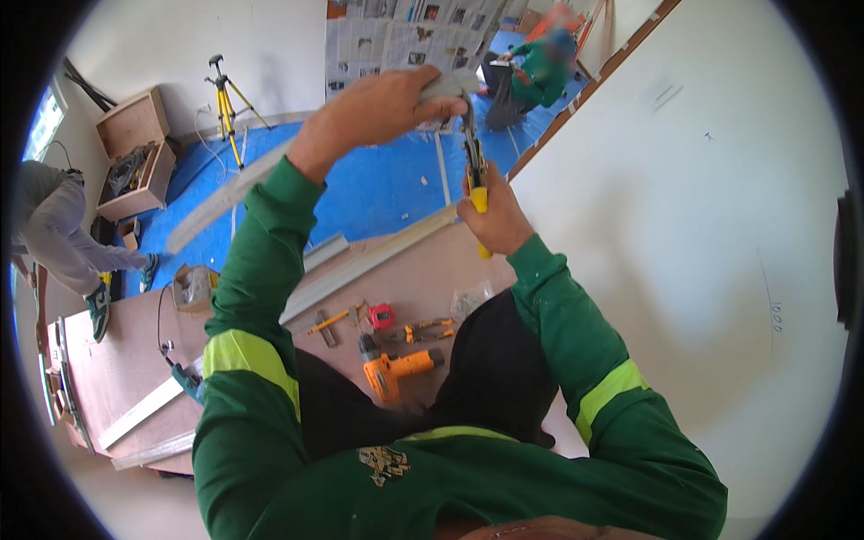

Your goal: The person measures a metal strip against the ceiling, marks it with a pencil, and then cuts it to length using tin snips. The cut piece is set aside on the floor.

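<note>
My left hand [378, 112] is raised and closed around a long grey metal channel [225, 198], near its far right end. The channel slants down to the left behind my sleeve. My right hand [501, 214] grips yellow-handled metal snips [475, 171], held upright. Their jaws are at the channel's end, beside my left fingertips; how far they are closed is hard to see. Below, between my legs, lie an orange cordless drill [396, 367], pliers [421, 331] with orange and black handles, a red tape measure [382, 316] and a thin orange-yellow tool [337, 318].
More metal channels [369, 261] lie ahead on the brown board [135, 369]. A clear plastic bag [471, 300] is by my right knee. A white panel [702, 225] stands close on my right. Farther off are a yellow tripod [228, 108], a wooden box [137, 171] and two people.
</note>
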Demonstrator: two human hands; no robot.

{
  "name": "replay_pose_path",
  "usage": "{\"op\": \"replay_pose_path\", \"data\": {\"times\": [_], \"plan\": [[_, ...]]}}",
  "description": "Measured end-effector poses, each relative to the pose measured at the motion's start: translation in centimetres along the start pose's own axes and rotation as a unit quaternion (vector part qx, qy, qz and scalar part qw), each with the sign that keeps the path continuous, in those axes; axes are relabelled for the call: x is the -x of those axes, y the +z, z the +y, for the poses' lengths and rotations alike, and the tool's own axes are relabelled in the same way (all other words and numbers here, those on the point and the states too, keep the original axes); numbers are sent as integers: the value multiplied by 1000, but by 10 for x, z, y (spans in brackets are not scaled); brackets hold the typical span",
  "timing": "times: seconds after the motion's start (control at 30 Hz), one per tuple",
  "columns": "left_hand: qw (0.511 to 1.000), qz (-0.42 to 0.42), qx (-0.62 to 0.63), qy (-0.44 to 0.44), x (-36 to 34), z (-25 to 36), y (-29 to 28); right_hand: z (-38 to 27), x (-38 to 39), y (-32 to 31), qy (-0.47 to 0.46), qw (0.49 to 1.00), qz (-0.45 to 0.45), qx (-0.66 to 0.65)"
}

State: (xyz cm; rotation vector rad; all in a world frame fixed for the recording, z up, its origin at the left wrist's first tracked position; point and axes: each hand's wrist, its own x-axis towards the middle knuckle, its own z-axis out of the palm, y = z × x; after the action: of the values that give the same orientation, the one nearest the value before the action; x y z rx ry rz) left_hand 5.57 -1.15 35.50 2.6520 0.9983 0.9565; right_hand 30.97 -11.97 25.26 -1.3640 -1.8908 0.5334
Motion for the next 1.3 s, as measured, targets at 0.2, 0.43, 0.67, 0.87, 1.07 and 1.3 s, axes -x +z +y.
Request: {"op": "replay_pose_path", "data": {"times": [0.2,0.43,0.67,0.87,1.07,1.3], "plan": [[993,-94,73,-22,2,-22,4,11,5,14,45,999,-11,22],[983,-160,61,-63,3,-27,23,11,20,12,149,984,-94,-35],[950,-221,167,-146,3,-15,33,13,13,9,216,972,-75,-49],[938,-236,205,-150,4,-23,47,13,13,11,218,973,-78,7],[948,-236,176,-118,5,-40,43,23,10,9,142,988,-57,36],[981,-125,147,-21,2,-54,73,39,14,15,201,977,-60,-24]]}}
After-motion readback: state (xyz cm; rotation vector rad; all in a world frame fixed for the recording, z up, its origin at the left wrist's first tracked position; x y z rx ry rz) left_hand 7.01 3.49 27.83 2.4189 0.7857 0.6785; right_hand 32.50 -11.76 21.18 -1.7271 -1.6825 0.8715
